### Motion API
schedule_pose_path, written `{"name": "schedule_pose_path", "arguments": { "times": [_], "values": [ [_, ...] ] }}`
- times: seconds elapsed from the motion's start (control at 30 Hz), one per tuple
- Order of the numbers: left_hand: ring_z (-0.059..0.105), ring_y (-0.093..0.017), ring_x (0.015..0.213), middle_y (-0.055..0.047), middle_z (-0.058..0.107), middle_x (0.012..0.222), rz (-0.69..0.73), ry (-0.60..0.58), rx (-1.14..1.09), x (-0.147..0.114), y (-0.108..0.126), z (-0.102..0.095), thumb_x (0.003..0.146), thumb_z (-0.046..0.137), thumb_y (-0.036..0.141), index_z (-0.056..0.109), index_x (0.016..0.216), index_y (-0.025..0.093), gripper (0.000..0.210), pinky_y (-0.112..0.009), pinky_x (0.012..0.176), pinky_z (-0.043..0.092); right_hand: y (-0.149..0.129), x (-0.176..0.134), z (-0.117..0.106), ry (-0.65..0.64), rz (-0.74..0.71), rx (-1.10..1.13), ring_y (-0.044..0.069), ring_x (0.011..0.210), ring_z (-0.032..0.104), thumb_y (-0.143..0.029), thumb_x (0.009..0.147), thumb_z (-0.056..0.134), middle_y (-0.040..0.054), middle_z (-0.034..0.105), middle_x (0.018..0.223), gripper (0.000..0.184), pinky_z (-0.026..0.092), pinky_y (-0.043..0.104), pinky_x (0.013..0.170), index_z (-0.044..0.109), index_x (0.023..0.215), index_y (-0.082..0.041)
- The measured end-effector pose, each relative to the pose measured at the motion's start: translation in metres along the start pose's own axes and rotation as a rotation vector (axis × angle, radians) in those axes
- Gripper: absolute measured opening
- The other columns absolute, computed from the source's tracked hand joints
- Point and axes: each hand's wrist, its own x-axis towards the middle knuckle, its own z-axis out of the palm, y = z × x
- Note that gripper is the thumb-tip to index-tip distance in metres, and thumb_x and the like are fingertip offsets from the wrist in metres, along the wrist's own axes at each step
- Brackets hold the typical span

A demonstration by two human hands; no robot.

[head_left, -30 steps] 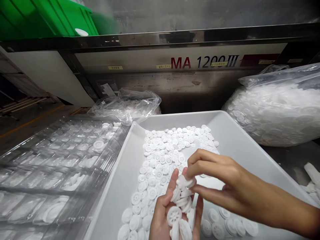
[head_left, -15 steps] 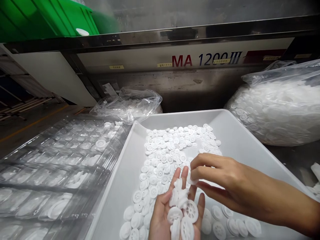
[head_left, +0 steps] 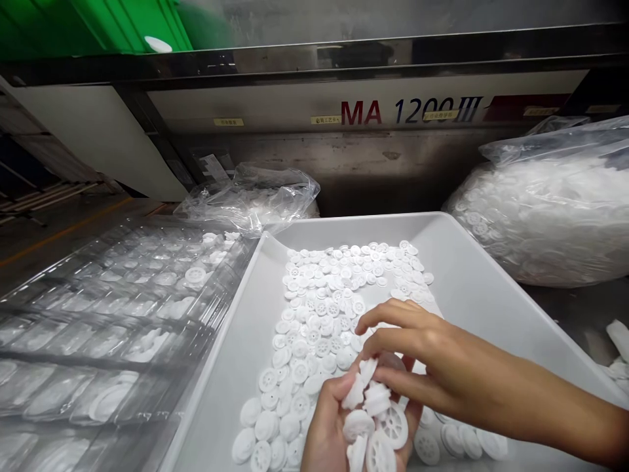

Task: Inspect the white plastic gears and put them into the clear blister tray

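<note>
Grey plastic, one wide tray: smooth, sloping walls, rounded rim; across its floor, a bed of white wheels, round, some spoked, some plain-faced. Left of it, clear plastic compartment trays, glossy, with white pieces in the pockets. Beyond the far rim, one crumpled clear bag; at right, one bulging clear bag, packed with white parts. Behind: a machine panel lettered MA 1200 III, under a dark, shiny ledge; on that, one ribbed green crate. Far left, floor with a yellow line.

In hand: a handful of white parts, hard-edged, spoked and knobbly, cupped in my left hand above the tray. My right hand bends its fingers over the handful; whether it pinches a piece I cannot tell.
</note>
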Motion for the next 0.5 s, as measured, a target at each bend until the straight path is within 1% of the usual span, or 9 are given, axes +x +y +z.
{"name": "schedule_pose_path", "arguments": {
  "times": [0.1,0.2,0.27,0.3,0.37,0.43,0.5],
  "values": [
    [0.077,-0.033,0.12,-0.011,0.083,0.123,-0.018,-0.056,-0.018,-0.001,-0.003,0.003,0.101,0.057,0.021,0.073,0.142,0.026,0.045,-0.054,0.115,0.055,0.003,0.002,0.004,0.046,0.084,0.078,0.015,0.114,0.061,-0.033,0.107,0.062,-0.0029,0.064,0.125,0.011,0.048,0.03,0.097,0.068,0.101,-0.026],
    [0.068,-0.034,0.138,-0.011,0.077,0.139,-0.007,-0.126,-0.056,-0.002,-0.005,0.003,0.102,0.056,0.028,0.08,0.132,0.027,0.038,-0.056,0.124,0.045,0.006,0.003,0.005,0.075,0.15,0.133,0.013,0.103,0.063,-0.043,0.108,0.061,-0.0037,0.065,0.119,0.022,0.05,0.029,0.093,0.069,0.096,-0.027],
    [0.061,-0.034,0.146,-0.011,0.075,0.145,0.001,-0.166,-0.089,-0.002,-0.008,0.002,0.102,0.058,0.029,0.082,0.129,0.026,0.036,-0.055,0.128,0.04,0.007,0.004,0.004,0.073,0.179,0.147,0.012,0.099,0.064,-0.05,0.11,0.057,-0.0032,0.065,0.121,0.03,0.051,0.029,0.089,0.072,0.096,-0.028],
    [0.061,-0.034,0.146,-0.011,0.075,0.144,0.008,-0.172,-0.109,-0.002,-0.009,0.002,0.101,0.059,0.028,0.081,0.131,0.026,0.037,-0.056,0.129,0.038,0.007,0.005,0.004,0.075,0.189,0.146,0.013,0.099,0.064,-0.052,0.112,0.054,-0.0024,0.065,0.122,0.035,0.05,0.029,0.088,0.073,0.095,-0.028],
    [0.065,-0.034,0.142,-0.013,0.077,0.141,0.014,-0.156,-0.138,-0.002,-0.011,0.003,0.101,0.06,0.028,0.071,0.146,0.027,0.046,-0.057,0.128,0.038,0.007,0.006,0.003,0.087,0.201,0.139,0.015,0.104,0.065,-0.053,0.113,0.05,-0.0002,0.065,0.126,0.042,0.05,0.031,0.089,0.075,0.092,-0.026],
    [0.07,-0.034,0.135,-0.016,0.077,0.139,0.014,-0.127,-0.137,-0.003,-0.012,0.006,0.103,0.059,0.027,0.047,0.166,0.027,0.064,-0.06,0.128,0.037,0.006,0.006,0.003,0.092,0.206,0.137,0.017,0.105,0.065,-0.051,0.113,0.051,0.002,0.065,0.129,0.045,0.049,0.032,0.089,0.075,0.086,-0.023],
    [0.072,-0.033,0.132,-0.017,0.077,0.139,0.006,-0.094,-0.107,-0.004,-0.01,0.009,0.105,0.055,0.026,0.024,0.174,0.025,0.077,-0.062,0.129,0.035,0.005,0.005,0.002,0.085,0.213,0.152,0.018,0.106,0.066,-0.05,0.111,0.055,0.0032,0.065,0.131,0.044,0.05,0.032,0.088,0.075,0.084,-0.023]
  ]
}}
